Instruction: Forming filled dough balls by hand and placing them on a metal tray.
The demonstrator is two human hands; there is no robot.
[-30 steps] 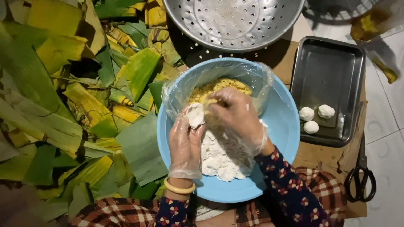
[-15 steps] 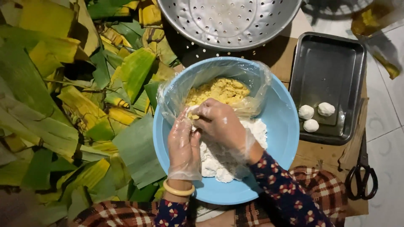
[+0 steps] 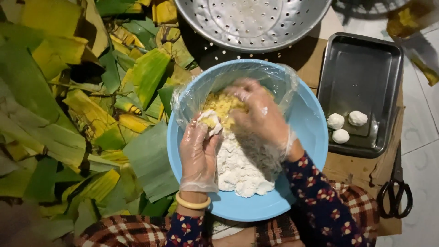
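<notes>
A blue bowl (image 3: 315, 137) sits in front of me with a mound of white dough (image 3: 240, 171) in it. At its far side a clear plastic bag (image 3: 192, 98) holds crumbly yellow filling (image 3: 222, 104). Both my hands wear thin clear gloves. My left hand (image 3: 199, 153) cups a small piece of white dough with yellow filling on it (image 3: 209, 120). My right hand (image 3: 260, 116) reaches over the bag, fingers bent down into the yellow filling. A yellow bangle (image 3: 193, 202) circles my left wrist.
A dark metal tray (image 3: 361, 68) at the right holds three white dough balls (image 3: 345, 126). A perforated metal steamer pan (image 3: 251, 20) lies beyond the bowl. Green and yellow leaves (image 3: 68, 119) cover the left side. Black scissors (image 3: 395, 196) lie at the right edge.
My right hand has moved from the dough in my left hand up into the bag of yellow filling. My left hand stays cupped with its piece of dough.
</notes>
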